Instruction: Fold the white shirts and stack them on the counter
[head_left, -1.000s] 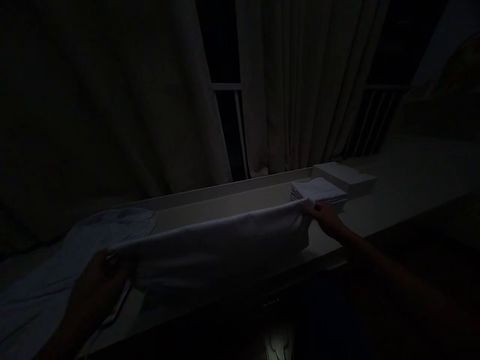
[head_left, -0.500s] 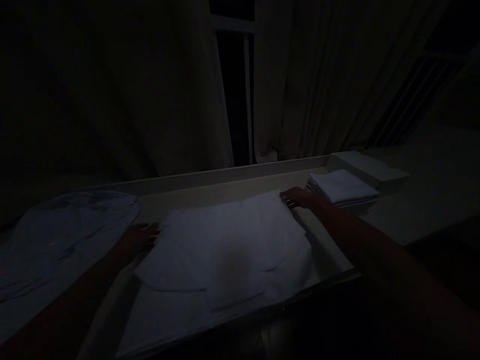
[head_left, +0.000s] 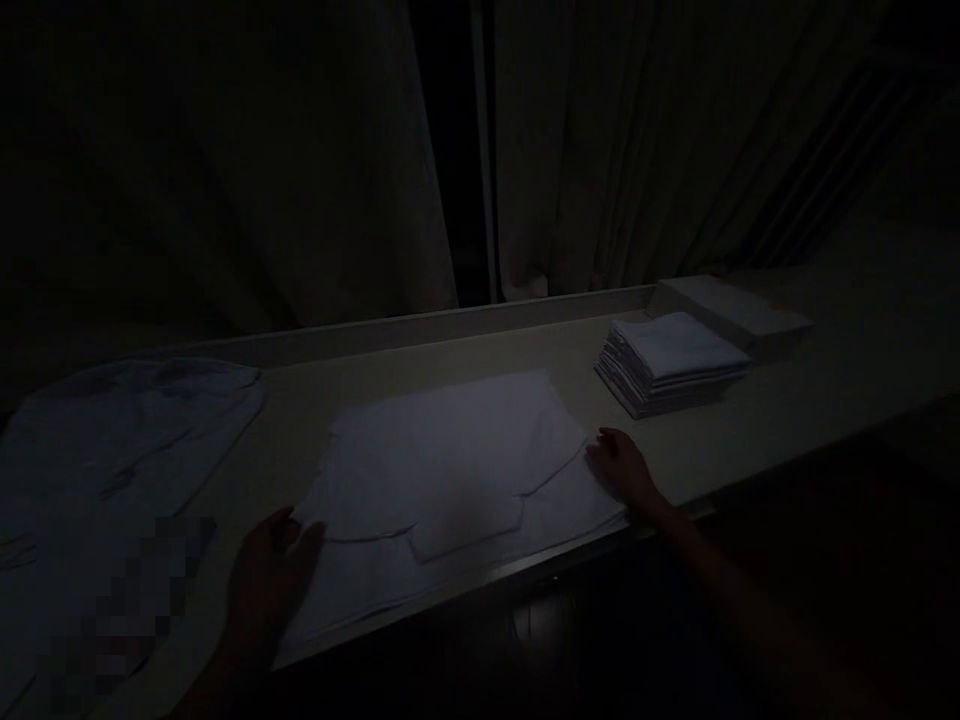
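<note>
1. Nearest, at the lower left, the left hand (head_left: 274, 560) has thumb and fingers slightly parted at the near-left edge of a white cloth (head_left: 450, 445); it is too dark to tell whether they pinch it.
2. The right hand (head_left: 621, 468) is at the cloth's right edge, fingers curled and narrow, the tips by a corner of the upper layer — whether they grip it, I cannot tell.
3. Between both hands, the white cloth lies flat and layered along the front edge of a long pale countertop (head_left: 247, 450). Its upper layer has a stepped near edge, a squarish flap in the middle, and a lower layer shows beneath it.
4. On the left, well apart from the cloth, pale loose fabric (head_left: 142, 430) lies creased and spread out; a blocky blurred patch hides part of the area near it.
5. Beyond the right hand stands a neat stack of folded white cloths (head_left: 671, 350), many layers high.
6. Just behind the stack is a low pale box (head_left: 731, 305).
7. A raised lip (head_left: 450, 328) runs along the countertop's back.
8. Farthest, a left curtain (head_left: 300, 180) and a right curtain (head_left: 570, 150) hang in folds — an upright bar (head_left: 486, 150) shows in the dark gap between them.
</note>
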